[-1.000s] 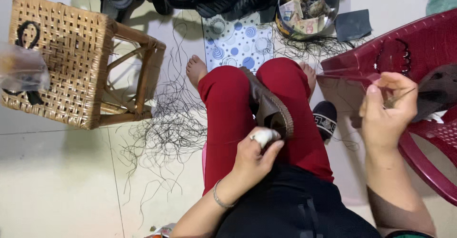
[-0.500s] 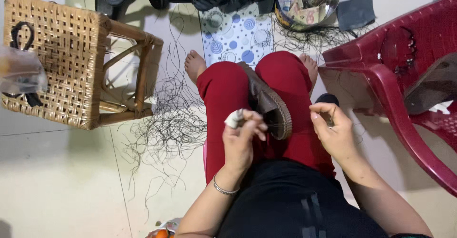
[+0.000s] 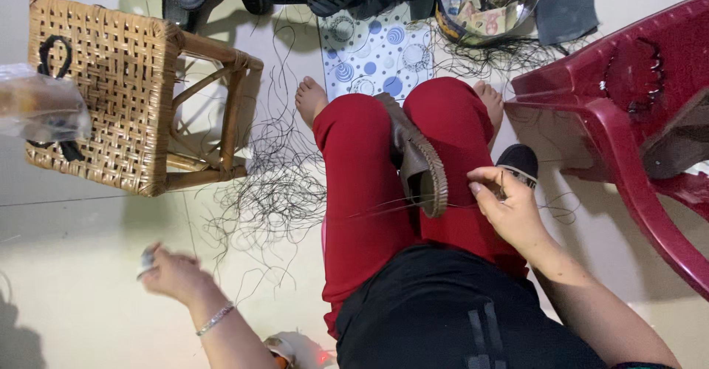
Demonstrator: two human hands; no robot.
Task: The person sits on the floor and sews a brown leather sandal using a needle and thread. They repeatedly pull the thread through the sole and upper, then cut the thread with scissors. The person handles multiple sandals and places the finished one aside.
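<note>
Your right hand [image 3: 509, 206], at centre right of the frame, was pinched shut on a thread [image 3: 369, 210] beside the brown sandal [image 3: 417, 164] wedged between your red-clad knees. The thread ran taut across your lap toward your left hand [image 3: 171, 271], flung out at lower left and closed around a small pale object [image 3: 146, 260]. It looked like the pull-through of a stitch; next you'd need slack brought back to the sole. Loose black threads [image 3: 273, 184] littered the floor [image 3: 81, 295] by the wicker stool [image 3: 111, 88].
</note>
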